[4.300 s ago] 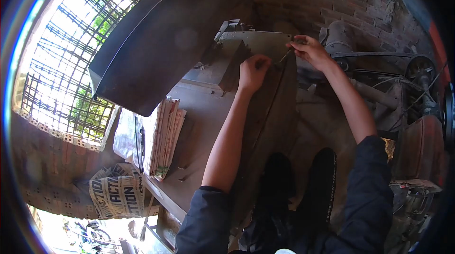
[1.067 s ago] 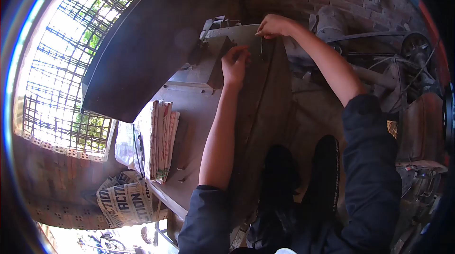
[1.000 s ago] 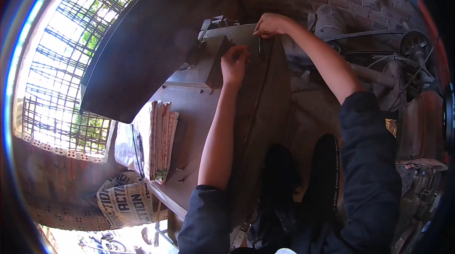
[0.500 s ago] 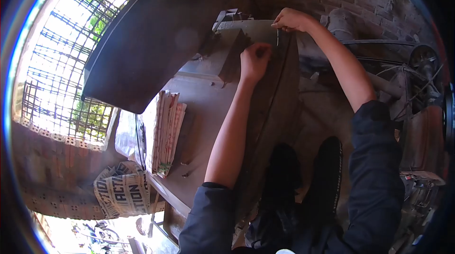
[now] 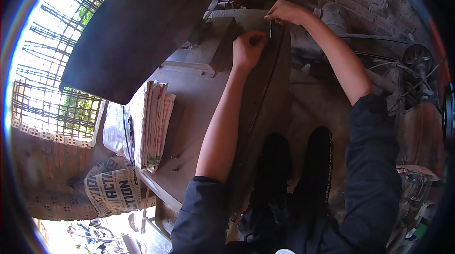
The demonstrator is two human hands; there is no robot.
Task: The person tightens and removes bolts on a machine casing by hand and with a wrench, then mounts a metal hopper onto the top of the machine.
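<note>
My right hand [image 5: 286, 13] is raised at the upper middle, its fingers pinched on a thin, light-coloured strip [image 5: 270, 29] that hangs straight down. To its lower left is my left hand [image 5: 249, 50], with the fingers curled and the tips together; whatever they hold, if anything, is too small to make out. Both hands are over the dark metal machine top [image 5: 189, 112], near its far right edge. Beside my left hand stands a raised metal box [image 5: 204, 55] on that surface.
A large dark curved panel [image 5: 128, 36] overhangs the left. Folded sacks [image 5: 156, 126] are stacked on the near left of the machine top. A printed sack [image 5: 113, 190] hangs below. At the right are a belt pulley [image 5: 418, 57] and a motor [image 5: 333, 17], before a brick wall.
My right hand, which was lower with its fingers spread around a thin piece, is now higher and pinched on the hanging strip. My left hand remains curled beside it. The whole view has shifted slightly.
</note>
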